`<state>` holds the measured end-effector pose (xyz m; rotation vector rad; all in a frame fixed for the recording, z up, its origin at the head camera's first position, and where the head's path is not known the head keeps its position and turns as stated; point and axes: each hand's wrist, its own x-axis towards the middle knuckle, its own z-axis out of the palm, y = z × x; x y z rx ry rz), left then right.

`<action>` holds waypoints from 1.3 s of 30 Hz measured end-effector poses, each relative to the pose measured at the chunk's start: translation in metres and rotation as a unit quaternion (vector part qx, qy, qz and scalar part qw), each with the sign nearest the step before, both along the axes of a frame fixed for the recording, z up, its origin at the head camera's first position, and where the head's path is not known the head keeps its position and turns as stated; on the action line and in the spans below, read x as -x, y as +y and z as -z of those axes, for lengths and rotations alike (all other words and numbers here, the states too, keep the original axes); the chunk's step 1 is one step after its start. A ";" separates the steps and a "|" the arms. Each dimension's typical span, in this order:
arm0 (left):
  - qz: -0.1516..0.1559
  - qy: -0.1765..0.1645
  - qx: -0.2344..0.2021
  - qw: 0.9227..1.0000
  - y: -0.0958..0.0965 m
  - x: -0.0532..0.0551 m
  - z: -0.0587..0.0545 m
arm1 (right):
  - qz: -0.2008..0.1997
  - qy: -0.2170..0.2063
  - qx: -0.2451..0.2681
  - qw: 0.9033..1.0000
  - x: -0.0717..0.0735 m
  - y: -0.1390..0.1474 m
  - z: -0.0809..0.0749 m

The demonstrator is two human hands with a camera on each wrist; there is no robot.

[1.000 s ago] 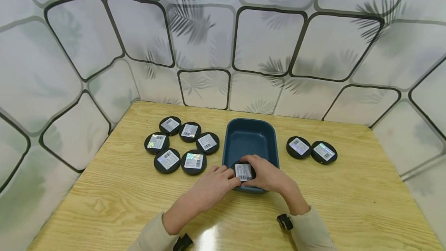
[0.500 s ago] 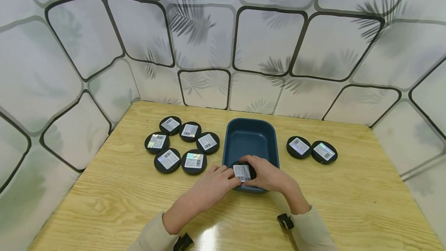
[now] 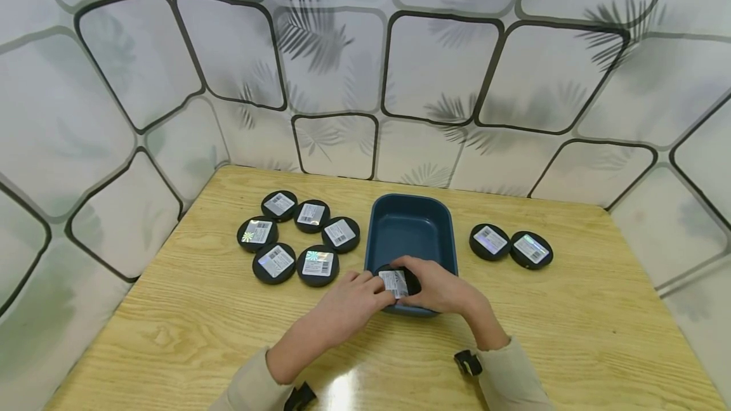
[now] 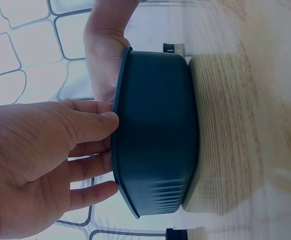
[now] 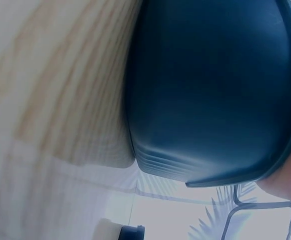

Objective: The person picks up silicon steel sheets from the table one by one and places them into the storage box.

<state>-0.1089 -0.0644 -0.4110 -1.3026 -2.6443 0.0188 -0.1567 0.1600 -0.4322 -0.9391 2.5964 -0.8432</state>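
Note:
A flat round black disc with a white barcode label (image 3: 394,283) sits tilted at the front end of a dark blue plastic bin (image 3: 412,203). My right hand (image 3: 436,287) grips the disc from the right, thumb at the near side and fingers over the far side. From the left, my left hand (image 3: 352,302) holds its near left edge, the fingers crossing the bin's rim. In the left wrist view, the thumb and fingertips of the left hand (image 4: 55,150) come right up to the rim of the bin (image 4: 155,130). The bin's wall hides the disc in both wrist views.
Several similar labelled discs (image 3: 318,265) lie in a loose ring left of the bin. Two more discs (image 3: 489,241) rest side by side at its right. The wooden table (image 3: 571,335) ends at a patterned cloth backdrop (image 3: 434,68).
The held disc's label has shifted slightly left and tilted, showing more of the black edge on the right. Both hands stay at almost the same place.

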 end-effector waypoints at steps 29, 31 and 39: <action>-0.001 0.006 -0.005 1.000 0.000 0.000 0.002 | 0.011 -0.008 -0.004 1.000 -0.002 -0.001 -0.002; -0.001 0.008 -0.006 1.000 0.000 0.000 0.002 | 0.010 -0.006 -0.004 1.000 -0.002 -0.001 -0.003; 0.002 0.007 -0.014 1.000 0.000 0.001 0.003 | 0.011 -0.008 -0.007 1.000 -0.002 -0.001 -0.003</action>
